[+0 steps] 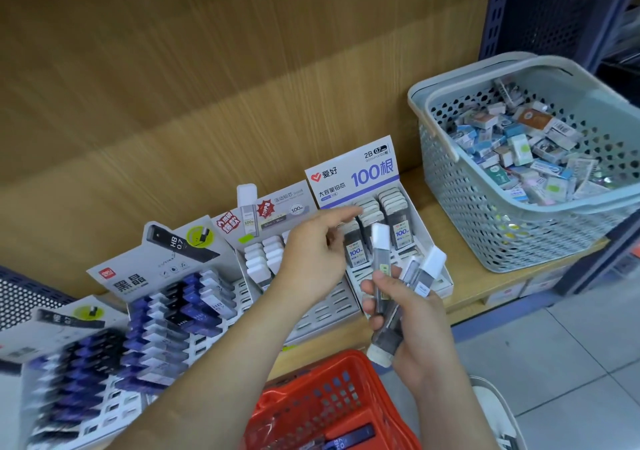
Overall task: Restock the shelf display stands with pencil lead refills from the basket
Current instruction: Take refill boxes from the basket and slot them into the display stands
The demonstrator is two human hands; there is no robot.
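My right hand [412, 325] grips a bunch of white-capped pencil lead refill cases [398, 276], fanned upward in front of the shelf. Over the white-cap display stand [273, 238] hovers my left hand [313, 255], fingers loosely extended toward the "100" stand [374, 207], holding nothing. That stand carries rows of grey refill cases. Two stands with blue and black refills [173, 311] sit at the left. A red basket [332, 404] lies below my arms with a blue refill inside.
A grey perforated basket [485, 214] full of small boxed erasers stands on the wooden shelf [481, 276] at the right. A wooden back panel rises behind the stands. Tiled floor and a dark blue shelf upright are at the right.
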